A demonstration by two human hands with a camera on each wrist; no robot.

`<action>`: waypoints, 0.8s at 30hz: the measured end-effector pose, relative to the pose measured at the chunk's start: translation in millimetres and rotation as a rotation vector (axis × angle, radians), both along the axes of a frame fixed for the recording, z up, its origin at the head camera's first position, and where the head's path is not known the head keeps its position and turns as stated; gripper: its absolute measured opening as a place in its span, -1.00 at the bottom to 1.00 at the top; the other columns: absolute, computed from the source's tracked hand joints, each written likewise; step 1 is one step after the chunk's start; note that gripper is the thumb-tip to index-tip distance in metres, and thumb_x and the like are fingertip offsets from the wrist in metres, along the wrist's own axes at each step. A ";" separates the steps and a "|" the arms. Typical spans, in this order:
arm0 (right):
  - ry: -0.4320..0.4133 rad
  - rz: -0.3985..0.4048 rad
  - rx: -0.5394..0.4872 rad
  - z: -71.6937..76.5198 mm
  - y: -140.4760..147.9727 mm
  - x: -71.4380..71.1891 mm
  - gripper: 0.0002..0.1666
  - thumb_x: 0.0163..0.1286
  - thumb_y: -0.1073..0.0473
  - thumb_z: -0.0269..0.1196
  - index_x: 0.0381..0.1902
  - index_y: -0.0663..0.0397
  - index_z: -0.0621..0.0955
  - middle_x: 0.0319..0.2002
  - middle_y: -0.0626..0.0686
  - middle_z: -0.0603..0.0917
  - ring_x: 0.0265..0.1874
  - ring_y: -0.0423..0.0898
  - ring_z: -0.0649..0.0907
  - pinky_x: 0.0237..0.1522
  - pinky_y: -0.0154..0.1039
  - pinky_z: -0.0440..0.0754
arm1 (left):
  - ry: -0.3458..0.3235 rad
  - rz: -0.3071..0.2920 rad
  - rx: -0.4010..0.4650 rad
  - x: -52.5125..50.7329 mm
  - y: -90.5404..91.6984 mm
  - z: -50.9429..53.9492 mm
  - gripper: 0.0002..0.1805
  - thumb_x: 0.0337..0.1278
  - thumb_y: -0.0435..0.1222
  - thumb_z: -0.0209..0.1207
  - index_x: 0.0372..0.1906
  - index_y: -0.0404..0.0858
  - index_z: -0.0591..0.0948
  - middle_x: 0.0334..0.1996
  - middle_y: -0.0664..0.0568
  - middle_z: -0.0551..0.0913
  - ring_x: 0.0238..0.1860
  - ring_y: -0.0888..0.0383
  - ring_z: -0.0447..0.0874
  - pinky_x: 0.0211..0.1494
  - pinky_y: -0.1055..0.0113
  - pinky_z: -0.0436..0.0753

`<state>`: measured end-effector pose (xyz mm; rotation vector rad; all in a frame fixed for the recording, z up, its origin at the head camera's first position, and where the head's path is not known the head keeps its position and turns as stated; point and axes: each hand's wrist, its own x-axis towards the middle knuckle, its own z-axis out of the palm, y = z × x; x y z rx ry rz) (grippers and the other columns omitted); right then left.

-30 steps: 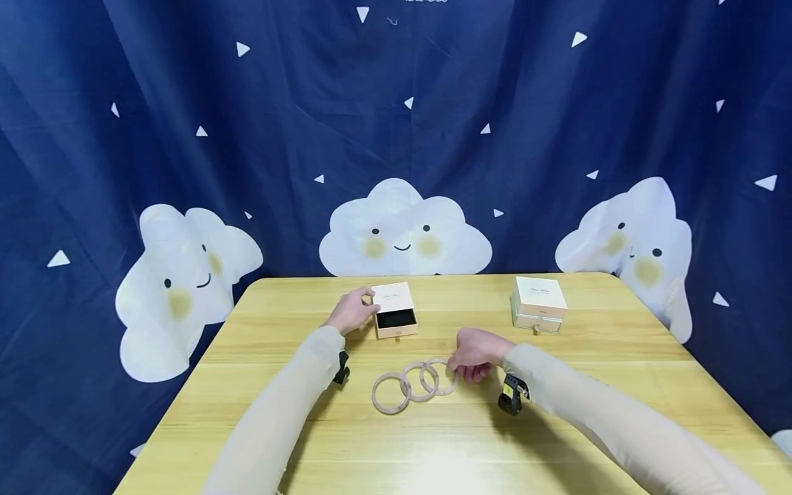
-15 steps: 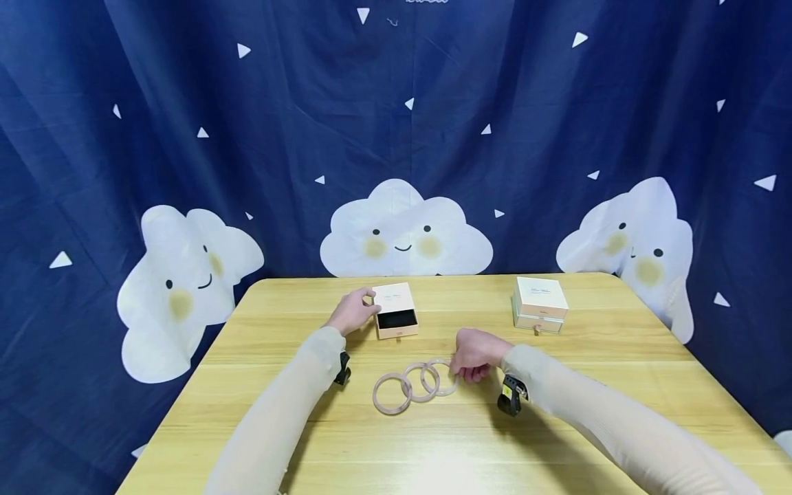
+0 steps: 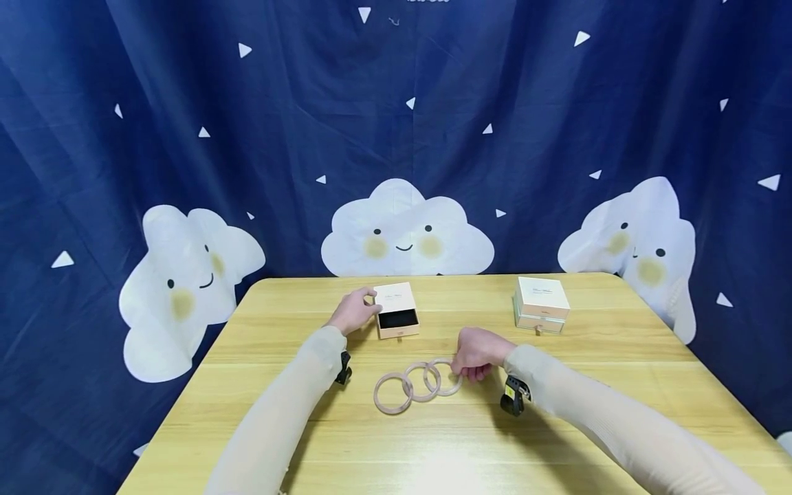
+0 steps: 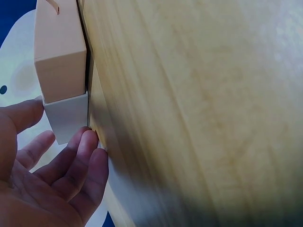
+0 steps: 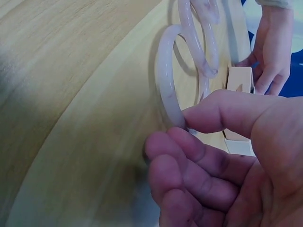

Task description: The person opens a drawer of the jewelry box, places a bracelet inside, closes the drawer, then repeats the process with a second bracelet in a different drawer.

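Glossy pale wood-grain table before a dark-blue curtain printed with smiling clouds: right hand on a ring, left hand at a box.

Probably rigid, light and slick, the pale pinkish-white, stone-like round bangle could chip if knocked, so its bare outer rim, away from the overlap, seems the place to pinch; it lies flat on the tabletop, its near edge between the right thumb and index finger, which are closed on it, while the other fingers curl below, and its far side overlaps a similar pinkish middle bangle; the left thumb and fingers grip the side of a pink-and-white card box, its black-lined drawer partly out.
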<state>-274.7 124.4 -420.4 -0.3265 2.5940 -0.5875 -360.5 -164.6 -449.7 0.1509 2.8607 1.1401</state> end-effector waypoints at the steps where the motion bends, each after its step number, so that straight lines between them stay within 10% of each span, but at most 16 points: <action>1: 0.003 0.000 0.004 0.9 0.3 0.2 -0.78 0.12 0.24 0.39 -0.68 0.18 0.72 -0.66 0.13 0.73 -0.79 -0.20 0.54 -0.62 -0.30 0.61 | -0.002 0.001 0.001 -0.2 0.1 0.1 -0.48 0.34 -0.13 0.23 0.33 -0.20 0.50 -0.01 -0.12 0.72 -0.11 0.06 0.70 0.07 0.06 0.61; 24: 0.084 -0.007 0.168 -7.8 3.0 -6.7 -0.79 0.05 0.10 0.40 -0.69 0.01 0.70 -0.72 -0.02 0.69 -0.74 -0.17 0.62 -0.66 -0.35 0.48 | 0.018 -0.010 -0.012 -5.8 -1.9 -4.9 -0.48 0.31 -0.12 0.24 0.31 -0.18 0.52 -0.06 -0.10 0.74 -0.16 0.08 0.69 0.00 0.10 0.62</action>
